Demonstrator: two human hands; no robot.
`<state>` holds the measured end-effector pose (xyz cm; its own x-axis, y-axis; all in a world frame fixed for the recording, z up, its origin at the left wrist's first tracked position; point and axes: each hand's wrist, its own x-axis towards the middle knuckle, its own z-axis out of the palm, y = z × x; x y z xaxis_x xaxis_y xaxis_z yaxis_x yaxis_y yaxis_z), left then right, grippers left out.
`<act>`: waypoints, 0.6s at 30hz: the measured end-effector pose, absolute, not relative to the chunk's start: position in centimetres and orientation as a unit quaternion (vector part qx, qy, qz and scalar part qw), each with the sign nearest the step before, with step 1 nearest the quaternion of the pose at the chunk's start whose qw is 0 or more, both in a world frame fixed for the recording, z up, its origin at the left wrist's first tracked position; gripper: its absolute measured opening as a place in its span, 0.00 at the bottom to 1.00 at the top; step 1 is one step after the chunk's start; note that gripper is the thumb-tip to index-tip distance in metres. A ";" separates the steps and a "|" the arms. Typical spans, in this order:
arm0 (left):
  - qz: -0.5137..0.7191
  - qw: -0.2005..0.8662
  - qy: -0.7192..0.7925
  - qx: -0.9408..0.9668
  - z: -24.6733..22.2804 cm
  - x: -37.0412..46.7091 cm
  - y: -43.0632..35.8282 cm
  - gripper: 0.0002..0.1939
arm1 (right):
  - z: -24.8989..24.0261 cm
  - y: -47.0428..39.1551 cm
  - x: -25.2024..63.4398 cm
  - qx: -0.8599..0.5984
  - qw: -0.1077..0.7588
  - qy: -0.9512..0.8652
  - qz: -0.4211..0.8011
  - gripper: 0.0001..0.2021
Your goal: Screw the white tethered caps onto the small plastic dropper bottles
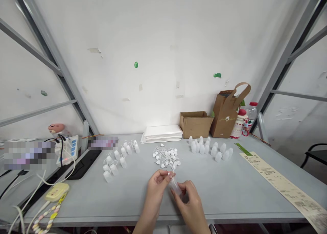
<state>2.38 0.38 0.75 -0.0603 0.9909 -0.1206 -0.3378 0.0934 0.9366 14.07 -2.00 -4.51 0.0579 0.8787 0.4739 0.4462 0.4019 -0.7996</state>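
In my right hand (189, 197), thumb and fingers close around a small translucent plastic bottle (175, 186), tilted over the front part of the table. My left hand (156, 184) pinches a small white cap (169, 174) at the bottle's upper end; the fingertips partly hide it, and I cannot tell whether it is seated. Just beyond my hands lies a loose pile of white caps with thin loops (166, 156). To the left, several bottles with caps and loops (114, 169) stand in rough rows. At the right are several bottles without visible loops (201, 149).
Behind the caps lie stacked white sheets (162, 133), a cardboard box (195, 125) and a brown paper bag (224, 114). A long printed paper strip (276, 179) hangs over the right front edge. Cables and a power strip (73, 149) crowd the left.
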 end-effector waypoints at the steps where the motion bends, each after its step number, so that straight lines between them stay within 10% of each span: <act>1: 0.572 0.583 0.453 0.359 0.6 2.4 0.5 0.11 | -4.5 -2.0 14.0 -0.507 0.523 -0.653 0.205 0.04; 18: 0.599 0.576 0.417 0.368 -0.5 2.4 0.7 0.10 | -3.8 -1.0 14.8 -0.456 0.491 -0.564 0.483 0.15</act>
